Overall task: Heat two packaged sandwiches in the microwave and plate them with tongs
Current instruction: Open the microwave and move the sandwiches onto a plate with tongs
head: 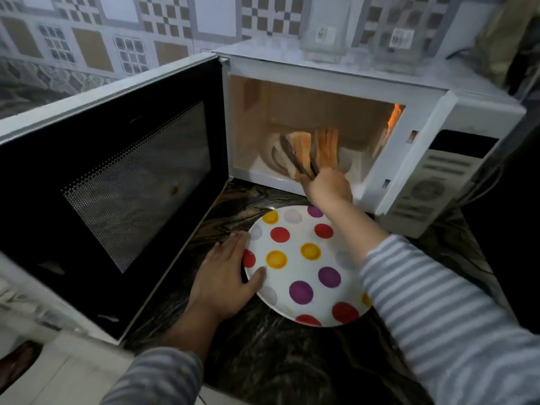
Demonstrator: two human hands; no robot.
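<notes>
The white microwave (377, 92) stands open and lit inside, its door (117, 182) swung out to the left. At the cavity mouth my right hand (328, 187) grips dark tongs (296, 157) that reach in and clamp a sandwich (304, 147). A second sandwich (328, 147) stands on edge just to its right. Both look blurred. On the counter in front lies a white plate with coloured dots (298, 267), nothing on it. My left hand (225, 273) rests at the plate's left rim, thumb on top of the rim.
The dark marbled counter (263, 361) runs toward me. Two clear containers (325, 27) sit on top of the microwave. The control panel (432, 182) is on its right side. A tiled wall (102, 39) stands behind, and the open door blocks the left.
</notes>
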